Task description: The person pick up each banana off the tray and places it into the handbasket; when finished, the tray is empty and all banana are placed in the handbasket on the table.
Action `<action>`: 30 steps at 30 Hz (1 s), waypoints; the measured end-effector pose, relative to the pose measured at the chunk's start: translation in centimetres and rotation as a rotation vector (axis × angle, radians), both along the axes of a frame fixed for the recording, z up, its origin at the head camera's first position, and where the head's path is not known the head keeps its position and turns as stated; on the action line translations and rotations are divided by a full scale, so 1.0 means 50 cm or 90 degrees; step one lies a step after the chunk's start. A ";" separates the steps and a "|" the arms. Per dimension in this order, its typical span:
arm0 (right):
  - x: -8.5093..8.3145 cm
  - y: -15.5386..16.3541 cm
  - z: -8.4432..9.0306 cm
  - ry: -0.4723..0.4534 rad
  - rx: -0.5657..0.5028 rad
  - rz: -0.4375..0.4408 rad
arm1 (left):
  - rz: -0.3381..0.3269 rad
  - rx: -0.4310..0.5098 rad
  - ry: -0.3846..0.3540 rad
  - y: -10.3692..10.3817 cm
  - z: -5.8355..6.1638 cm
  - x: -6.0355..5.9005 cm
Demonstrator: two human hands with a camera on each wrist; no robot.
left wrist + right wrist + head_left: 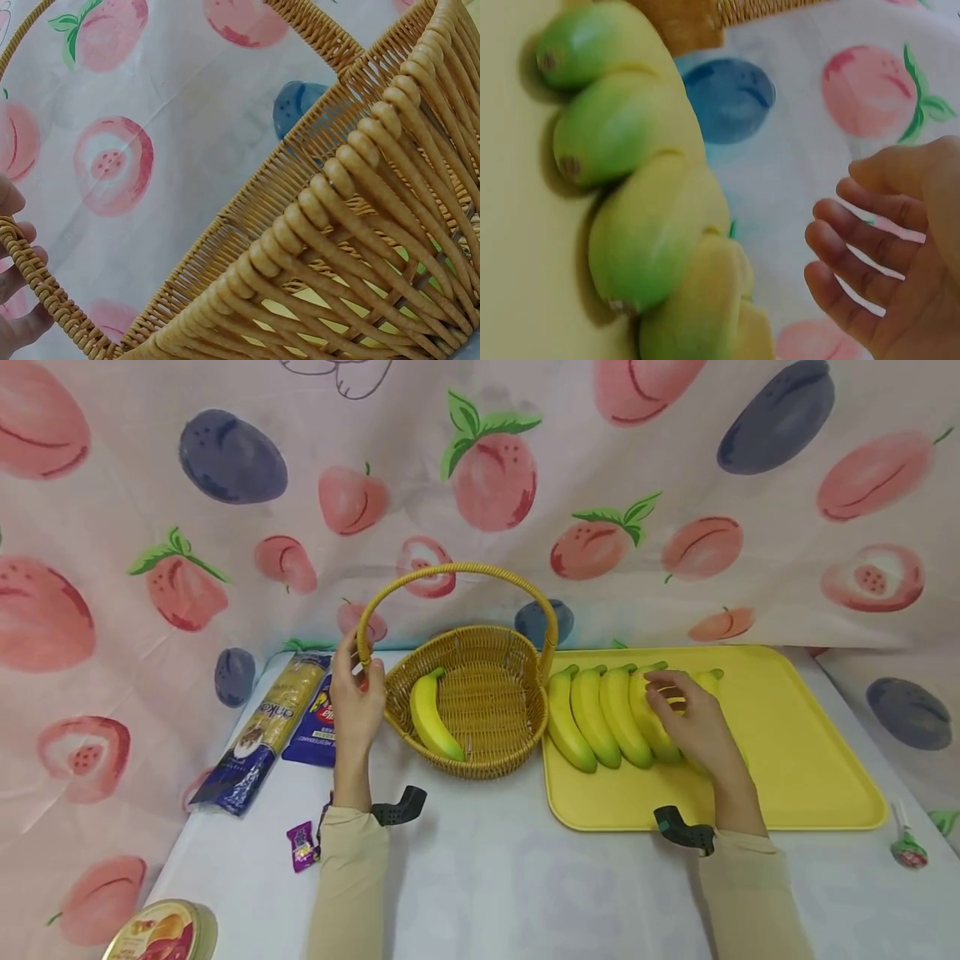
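A wicker basket (pixel 491 714) with a tall arched handle (pixel 471 568) stands in the middle of the table, one banana (pixel 429 718) lying inside at its left. My left hand (pixel 358 706) holds the left foot of the handle; in the left wrist view its fingers (pixel 16 281) curl about the wicker. Several yellow bananas (pixel 624 718) with green tips lie side by side on a yellow tray (pixel 817 768). Over the rightmost ones hovers my right hand (pixel 697 722), partly hiding them. Its fingers (pixel 847 292) are loosely bent with nothing between them and the thumb.
Left of the basket lie a long pasta packet (pixel 262 735) and a blue packet (pixel 311 735). A purple wrapped sweet (pixel 302 846) is near my left sleeve, and a round tin (pixel 161 933) sits at the front left. A lollipop (pixel 909 847) lies right of the tray. A fruit-print cloth (pixel 622 460) hangs behind.
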State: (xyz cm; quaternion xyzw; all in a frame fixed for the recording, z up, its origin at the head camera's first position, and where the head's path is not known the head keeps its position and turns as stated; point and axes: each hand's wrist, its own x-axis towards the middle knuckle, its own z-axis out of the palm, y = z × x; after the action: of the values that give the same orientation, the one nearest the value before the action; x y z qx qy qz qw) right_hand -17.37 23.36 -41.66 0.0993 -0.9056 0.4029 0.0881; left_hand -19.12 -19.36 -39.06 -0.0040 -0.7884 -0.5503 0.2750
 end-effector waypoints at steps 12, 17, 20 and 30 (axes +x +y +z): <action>-0.001 0.071 -0.008 -0.061 -0.005 -0.106 | 0.002 -0.011 0.011 0.001 0.002 -0.001; 0.001 0.098 -0.016 -0.086 -0.011 -0.158 | 0.004 -0.013 0.004 0.001 0.004 -0.001; 0.002 0.111 -0.024 -0.105 -0.016 -0.178 | 0.003 -0.006 -0.004 0.007 0.017 0.006; -0.004 0.148 -0.045 -0.203 -0.025 -0.199 | 0.002 -0.009 -0.013 0.017 0.038 0.021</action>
State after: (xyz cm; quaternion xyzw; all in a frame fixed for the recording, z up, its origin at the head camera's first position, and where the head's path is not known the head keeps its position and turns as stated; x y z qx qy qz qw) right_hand -17.60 30.73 -43.91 -0.1090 -0.9044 0.4125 0.0068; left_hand -18.07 -18.49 -37.15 0.0009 -0.7952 -0.5441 0.2676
